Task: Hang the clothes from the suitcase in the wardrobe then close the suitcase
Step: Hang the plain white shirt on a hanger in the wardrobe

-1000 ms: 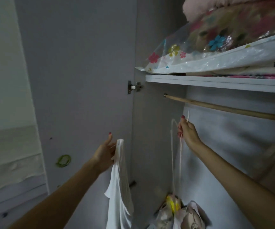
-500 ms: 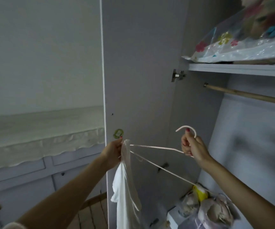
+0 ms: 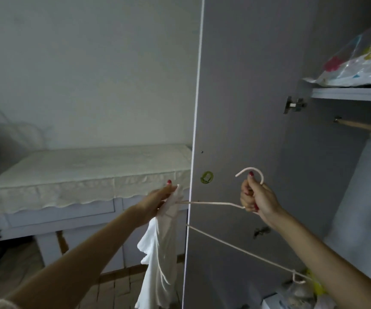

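A white garment [image 3: 161, 259] hangs down from my left hand [image 3: 157, 202], which pinches its top edge in front of the open wardrobe door [image 3: 242, 108]. My right hand [image 3: 255, 198] grips the neck of a pale pink hanger [image 3: 211, 203] just under its hook. One arm of the hanger points left and its tip reaches into the garment's top at my left fingers. The other arm slants down to the lower right. The wooden rail [image 3: 362, 128] inside the wardrobe is at the right, above my right hand. The suitcase is out of view.
A shelf [image 3: 349, 93] above the rail carries a flowered plastic bag [image 3: 358, 65]. Bags and a white box [image 3: 300, 293] lie on the wardrobe floor. Left of the door stands a white table under a lace cloth [image 3: 79, 175]. A green sticker [image 3: 206, 176] is on the door.
My right hand brought the hanger down from near the rail and turned it level toward the garment. The view swung left, away from the wardrobe's inside. My left hand keeps holding the garment.
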